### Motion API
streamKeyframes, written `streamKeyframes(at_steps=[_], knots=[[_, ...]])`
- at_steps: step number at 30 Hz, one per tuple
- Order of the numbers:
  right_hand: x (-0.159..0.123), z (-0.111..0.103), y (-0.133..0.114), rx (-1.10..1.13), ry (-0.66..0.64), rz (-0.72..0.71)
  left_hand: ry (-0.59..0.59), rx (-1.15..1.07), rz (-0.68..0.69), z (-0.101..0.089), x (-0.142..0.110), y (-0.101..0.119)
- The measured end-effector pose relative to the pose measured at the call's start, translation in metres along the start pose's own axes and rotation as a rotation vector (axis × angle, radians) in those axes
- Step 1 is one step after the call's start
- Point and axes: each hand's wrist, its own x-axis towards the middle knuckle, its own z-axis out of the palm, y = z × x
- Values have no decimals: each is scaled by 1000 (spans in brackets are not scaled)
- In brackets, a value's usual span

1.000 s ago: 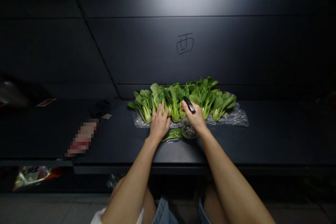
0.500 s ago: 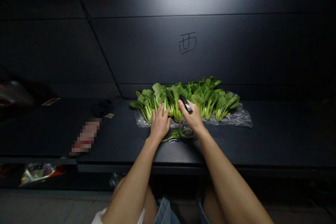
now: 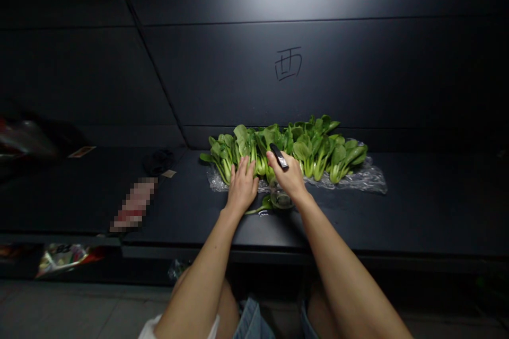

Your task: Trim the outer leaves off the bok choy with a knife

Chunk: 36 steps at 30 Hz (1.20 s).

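Observation:
Heads of bok choy (image 3: 316,153) lie in a row across the middle of the head view, leaves toward the back, on clear plastic wrap (image 3: 368,180). My left hand (image 3: 243,185) rests with fingers spread on the stalks left of the middle. My right hand (image 3: 292,176) is wrapped around a clear spray bottle (image 3: 281,199) with a black spray head, held upright in front of the row; much of the bottle is hidden by the hand. A loose leaf (image 3: 262,204) lies between my hands, next to a wet spot on the surface.
The dark shelf (image 3: 429,206) runs left to right, with a dark back panel (image 3: 358,74) behind it bearing a handwritten character. A blurred-out pink and red item (image 3: 135,205), a dark cloth-like thing (image 3: 159,161) and small cards lie left. Below is a colourful package (image 3: 61,257).
The view has shifted a little, so the bok choy and shelf appear slightly farther right. My right hand with the spray bottle has moved slightly left along the row. My left hand hardly moves.

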Motion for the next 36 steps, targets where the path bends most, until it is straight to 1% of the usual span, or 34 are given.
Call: streamKeyframes(at_steps=[5,11,16,22,28,36], knots=[[1,4,-2,-69,-17,-7,-12,6,-9,-1,-1,-4],[1,10,-4,-17,-29,-59,-19,8,-17,-1,-1,-8],[-1,13,-10,-25,-43,-48,-17,7,-30,-3,-2,-12],[-2,15,-14,-83,-66,-43,-33,-10,-52,-6,-1,-11],[-5,18,-18,-42,-100,-83,-20,-7,-74,-5,-1,-12],[-6,21,-21,-63,-138,-57,5,-10,-95,-3,-1,-16]])
